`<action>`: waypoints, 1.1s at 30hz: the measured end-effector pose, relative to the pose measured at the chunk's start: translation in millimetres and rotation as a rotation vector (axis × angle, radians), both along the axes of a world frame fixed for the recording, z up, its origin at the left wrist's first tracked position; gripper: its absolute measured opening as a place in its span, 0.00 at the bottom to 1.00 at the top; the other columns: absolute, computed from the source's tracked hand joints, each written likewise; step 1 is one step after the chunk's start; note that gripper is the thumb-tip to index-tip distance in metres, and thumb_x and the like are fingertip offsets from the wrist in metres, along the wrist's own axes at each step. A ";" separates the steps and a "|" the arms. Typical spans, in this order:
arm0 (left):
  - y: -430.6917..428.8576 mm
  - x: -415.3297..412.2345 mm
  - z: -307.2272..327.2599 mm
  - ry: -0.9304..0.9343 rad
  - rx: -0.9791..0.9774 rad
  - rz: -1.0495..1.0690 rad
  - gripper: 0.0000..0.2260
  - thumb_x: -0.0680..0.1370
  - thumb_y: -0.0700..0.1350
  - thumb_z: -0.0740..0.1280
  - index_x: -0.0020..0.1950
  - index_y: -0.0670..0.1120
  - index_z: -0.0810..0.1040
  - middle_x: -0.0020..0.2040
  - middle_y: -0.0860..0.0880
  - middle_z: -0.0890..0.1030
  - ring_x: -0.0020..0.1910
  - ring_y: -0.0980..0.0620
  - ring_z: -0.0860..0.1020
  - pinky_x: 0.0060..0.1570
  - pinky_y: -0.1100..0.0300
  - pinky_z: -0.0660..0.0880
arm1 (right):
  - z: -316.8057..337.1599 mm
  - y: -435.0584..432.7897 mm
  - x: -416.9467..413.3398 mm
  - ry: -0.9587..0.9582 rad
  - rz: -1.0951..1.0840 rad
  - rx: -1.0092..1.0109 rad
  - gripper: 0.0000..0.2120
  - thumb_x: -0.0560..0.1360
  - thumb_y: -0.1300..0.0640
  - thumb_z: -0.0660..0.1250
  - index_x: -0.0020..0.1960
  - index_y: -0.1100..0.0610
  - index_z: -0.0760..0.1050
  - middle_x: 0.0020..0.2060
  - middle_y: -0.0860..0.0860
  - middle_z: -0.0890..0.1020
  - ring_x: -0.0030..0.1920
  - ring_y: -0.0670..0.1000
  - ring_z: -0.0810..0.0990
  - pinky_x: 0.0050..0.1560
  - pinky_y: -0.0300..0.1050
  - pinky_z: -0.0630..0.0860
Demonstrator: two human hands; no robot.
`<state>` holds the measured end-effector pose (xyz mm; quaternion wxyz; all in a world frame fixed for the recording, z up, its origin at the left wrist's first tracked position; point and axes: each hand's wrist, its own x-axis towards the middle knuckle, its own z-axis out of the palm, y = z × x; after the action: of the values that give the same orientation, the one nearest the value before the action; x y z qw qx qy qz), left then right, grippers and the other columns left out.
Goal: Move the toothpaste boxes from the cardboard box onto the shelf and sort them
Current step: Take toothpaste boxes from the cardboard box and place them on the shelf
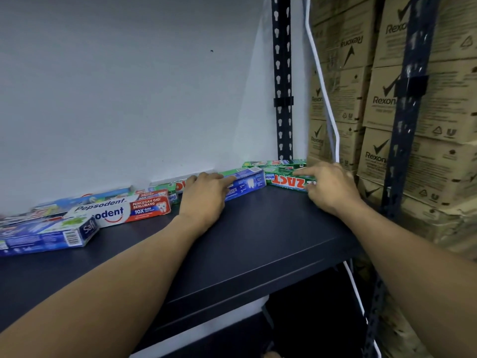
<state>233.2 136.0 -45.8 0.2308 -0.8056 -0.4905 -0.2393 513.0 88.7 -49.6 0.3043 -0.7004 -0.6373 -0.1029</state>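
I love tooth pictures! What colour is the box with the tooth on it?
Blue, with a white tooth; the head view shows the toothpaste box clearly.

1. Plain pale wall [116, 86] at back, small dark spot on it; light dim, bluish.
2. Dark metal upright [282, 73] w/ keyhole slots, rear right; 2nd upright [410, 125] nearer, far right.
3. Brown cartons [438, 156] stacked high behind, printed "Rexona" w/ tick logo.
4. White cable [324, 86] runs down betw. rear upright & cartons.

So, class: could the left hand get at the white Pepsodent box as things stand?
Probably yes. The left hand touches a blue box; the Pepsodent box lies just to its left on the shelf, its top uncovered, with bare shelf in front.
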 end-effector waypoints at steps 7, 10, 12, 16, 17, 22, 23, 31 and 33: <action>-17.4 -2.4 1.2 -0.039 -0.044 0.049 0.21 0.82 0.47 0.60 0.76 0.57 0.66 0.77 0.47 0.66 0.76 0.47 0.62 0.77 0.41 0.49 | 1.4 -1.6 -2.9 -0.029 -0.003 -0.015 0.24 0.75 0.56 0.67 0.68 0.39 0.73 0.67 0.50 0.74 0.69 0.55 0.68 0.68 0.60 0.64; -39.5 -6.9 1.8 -0.016 -0.050 0.038 0.22 0.82 0.49 0.62 0.76 0.56 0.66 0.78 0.47 0.63 0.77 0.47 0.60 0.77 0.41 0.48 | -1.1 -9.8 -11.1 -0.182 0.024 0.027 0.28 0.75 0.50 0.68 0.73 0.42 0.68 0.71 0.52 0.71 0.73 0.55 0.64 0.71 0.57 0.57; -55.4 -9.8 1.4 -0.011 -0.072 0.027 0.22 0.81 0.51 0.63 0.76 0.56 0.67 0.78 0.47 0.63 0.77 0.47 0.61 0.77 0.41 0.50 | -1.1 -20.5 -20.7 -0.211 0.081 0.060 0.29 0.75 0.47 0.68 0.75 0.43 0.66 0.72 0.51 0.70 0.74 0.54 0.62 0.73 0.56 0.54; -87.8 -19.1 -0.2 -0.057 -0.165 0.020 0.23 0.81 0.56 0.62 0.76 0.55 0.66 0.76 0.49 0.66 0.75 0.47 0.64 0.75 0.41 0.55 | -3.2 -55.7 -53.9 -0.182 0.270 0.036 0.28 0.76 0.39 0.63 0.75 0.41 0.64 0.74 0.47 0.68 0.76 0.51 0.61 0.75 0.57 0.54; -96.5 -24.3 -0.3 -0.067 -0.184 0.016 0.24 0.80 0.57 0.62 0.76 0.55 0.66 0.75 0.49 0.68 0.74 0.47 0.65 0.75 0.42 0.58 | -3.4 -66.8 -65.7 -0.157 0.323 0.012 0.29 0.76 0.36 0.60 0.75 0.41 0.64 0.74 0.46 0.68 0.76 0.50 0.61 0.76 0.58 0.54; -149.0 -63.4 -8.6 -0.162 -0.207 0.016 0.25 0.79 0.62 0.58 0.74 0.54 0.70 0.70 0.50 0.75 0.68 0.47 0.73 0.67 0.46 0.69 | -14.7 -116.6 -128.1 -0.100 0.511 -0.053 0.36 0.72 0.26 0.47 0.75 0.41 0.64 0.74 0.44 0.69 0.75 0.47 0.62 0.75 0.56 0.57; -160.0 -71.8 -9.7 -0.181 -0.203 0.032 0.26 0.79 0.64 0.57 0.73 0.54 0.70 0.70 0.51 0.75 0.68 0.48 0.73 0.67 0.46 0.70 | -17.7 -124.1 -137.9 -0.110 0.538 -0.055 0.36 0.72 0.26 0.47 0.75 0.41 0.64 0.74 0.44 0.69 0.75 0.46 0.62 0.75 0.57 0.58; -259.8 -139.0 -54.0 -0.036 -0.132 0.225 0.28 0.80 0.66 0.47 0.76 0.56 0.66 0.75 0.53 0.70 0.74 0.53 0.66 0.75 0.41 0.55 | -62.4 -190.4 -192.6 -0.267 0.591 0.011 0.30 0.80 0.34 0.50 0.79 0.43 0.57 0.79 0.47 0.60 0.79 0.48 0.52 0.78 0.61 0.44; -277.9 -145.1 -65.0 0.014 -0.053 0.225 0.28 0.81 0.64 0.51 0.80 0.54 0.59 0.79 0.50 0.63 0.78 0.49 0.60 0.76 0.41 0.52 | -74.6 -199.9 -196.2 -0.286 0.577 0.116 0.30 0.81 0.37 0.52 0.80 0.45 0.54 0.80 0.49 0.55 0.80 0.51 0.47 0.78 0.62 0.43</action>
<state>88.1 -141.9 -110.8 0.2384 -0.7528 -0.5824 -0.1932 316.8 -111.2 -124.2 0.2677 -0.4506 -0.8390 -0.1461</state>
